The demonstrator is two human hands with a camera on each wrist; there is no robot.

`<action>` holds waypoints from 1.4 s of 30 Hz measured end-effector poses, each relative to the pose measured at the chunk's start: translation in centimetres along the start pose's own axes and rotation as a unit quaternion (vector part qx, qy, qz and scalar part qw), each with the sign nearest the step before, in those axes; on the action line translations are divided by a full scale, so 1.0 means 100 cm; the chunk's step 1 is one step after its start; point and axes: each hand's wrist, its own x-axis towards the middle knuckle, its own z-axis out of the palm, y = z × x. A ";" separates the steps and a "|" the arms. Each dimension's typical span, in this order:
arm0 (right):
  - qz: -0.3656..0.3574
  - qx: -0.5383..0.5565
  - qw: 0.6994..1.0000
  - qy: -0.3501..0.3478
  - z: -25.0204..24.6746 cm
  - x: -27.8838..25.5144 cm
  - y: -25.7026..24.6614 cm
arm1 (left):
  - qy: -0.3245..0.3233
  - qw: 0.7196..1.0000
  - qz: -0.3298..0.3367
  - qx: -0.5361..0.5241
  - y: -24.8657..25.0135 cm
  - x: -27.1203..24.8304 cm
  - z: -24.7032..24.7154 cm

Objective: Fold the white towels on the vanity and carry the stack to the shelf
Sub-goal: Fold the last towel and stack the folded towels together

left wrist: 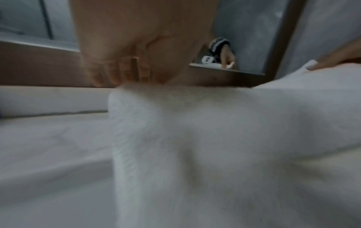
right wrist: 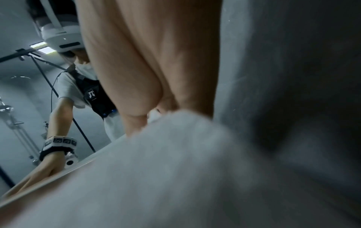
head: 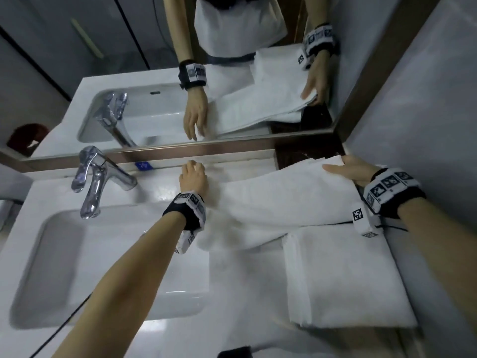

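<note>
A long white towel (head: 284, 200) lies stretched along the back of the white vanity (head: 227, 280), below the mirror. My left hand (head: 193, 174) grips its left end, fingers curled over the edge; in the left wrist view the fingers (left wrist: 117, 74) hook over the towel (left wrist: 195, 138). My right hand (head: 346, 169) pinches the right end near the wall, thumb on top. In the right wrist view this hand (right wrist: 156, 77) holds the towel (right wrist: 156, 169). A folded white towel (head: 343, 277) lies at the front right, with the long towel's near edge overlapping it.
A chrome faucet (head: 103, 177) and the sink basin (head: 51, 267) are to the left of my left arm. The mirror (head: 232, 73) stands right behind the towel. A grey wall (head: 426, 99) closes the right side. A dark object (head: 235, 352) sits at the front edge.
</note>
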 end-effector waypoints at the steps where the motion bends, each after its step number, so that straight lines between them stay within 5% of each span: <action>1: 0.008 -0.015 1.000 0.014 0.000 0.000 0.002 | -0.013 0.998 0.053 0.005 0.010 0.003 0.001; 5: 0.071 -0.076 0.992 0.072 0.001 -0.003 0.006 | -0.154 0.967 0.198 -0.043 0.063 0.011 0.006; 12: 0.033 -0.040 0.994 0.098 0.011 -0.002 0.005 | -0.257 0.942 0.217 0.003 0.101 0.009 0.021; 20: -0.009 0.046 0.995 0.084 0.008 0.001 -0.002 | -0.232 0.939 0.234 -0.099 0.072 0.009 0.013; 23: -0.026 0.068 0.994 0.076 0.009 0.001 -0.005 | -0.139 0.957 0.250 -0.053 0.068 0.010 0.009; 27: -0.058 0.089 0.987 0.123 0.005 0.010 -0.014 | -0.024 0.965 0.234 -0.111 0.074 0.020 -0.003; 34: -0.044 0.009 0.987 0.153 0.001 0.023 -0.003 | -0.188 0.970 0.146 0.042 0.026 0.036 -0.016; 39: -0.042 0.016 0.987 0.156 0.004 0.026 -0.007 | -0.190 0.979 0.072 -0.030 -0.019 0.039 -0.029; 42: -0.033 -0.009 0.986 0.166 0.005 0.028 -0.015 | -0.211 0.954 -0.011 -0.212 -0.026 0.039 -0.029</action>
